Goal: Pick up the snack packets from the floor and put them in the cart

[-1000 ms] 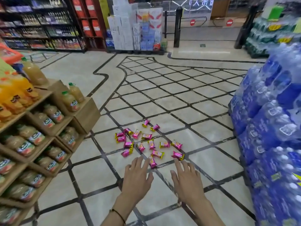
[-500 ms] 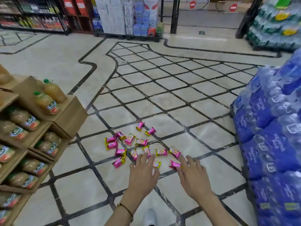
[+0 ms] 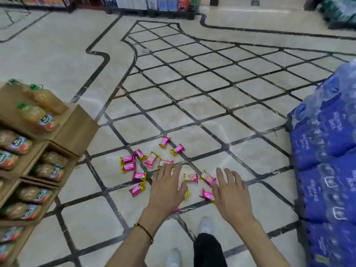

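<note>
Reaching over packets are 2 hands (palms down).

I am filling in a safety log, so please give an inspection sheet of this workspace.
Surface: beige tiled floor with dark grid lines.
Job's things: small pink-and-gold foil snack packets scattered on the floor; cart not in view.
Clutter: nothing seen.
Grippers: left hand and right hand open, fingers spread over the packets, holding nothing.
Cables: nothing seen.
Surroundings: brown cardboard display holding plastic juice bottles at left; blue shrink-wrapped water-bottle packs at right.
</note>
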